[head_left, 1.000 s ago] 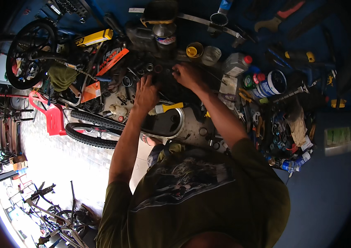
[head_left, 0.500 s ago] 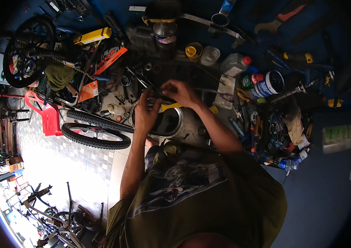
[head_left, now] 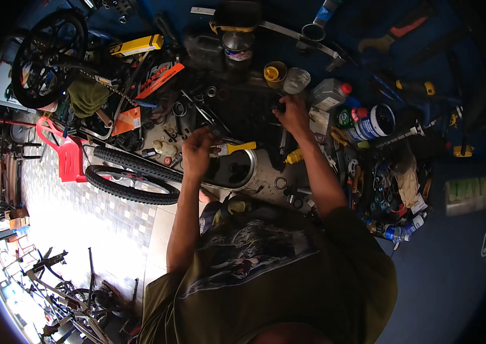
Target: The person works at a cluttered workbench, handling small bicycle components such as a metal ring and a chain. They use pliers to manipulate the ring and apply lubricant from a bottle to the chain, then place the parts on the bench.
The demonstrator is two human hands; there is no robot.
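My left hand (head_left: 197, 153) is closed in a pinch above the left side of a metal-rimmed basin (head_left: 252, 167); what its fingers hold is too small and dark to name. A yellow-handled brush (head_left: 240, 147) lies across the basin's far edge, just right of that hand. Dark liquid and some dark parts show inside the basin. My right hand (head_left: 295, 116) reaches farther out over the dark bench, its fingers curled down around something dark that I cannot make out. Close to its forearm lies a small yellow bottle (head_left: 294, 156).
Behind the right hand stand a yellow tub (head_left: 275, 73), a clear cup (head_left: 296, 81) and a grey bottle with a red cap (head_left: 330, 93). Hand tools (head_left: 357, 172) crowd the right side. Two bicycle tyres (head_left: 131, 186) and a red plastic chair (head_left: 66, 150) are at left.
My right hand has moved away from the left hand, out to the right and farther over the bench. My left hand stays above the basin, its fingers now drawn together.
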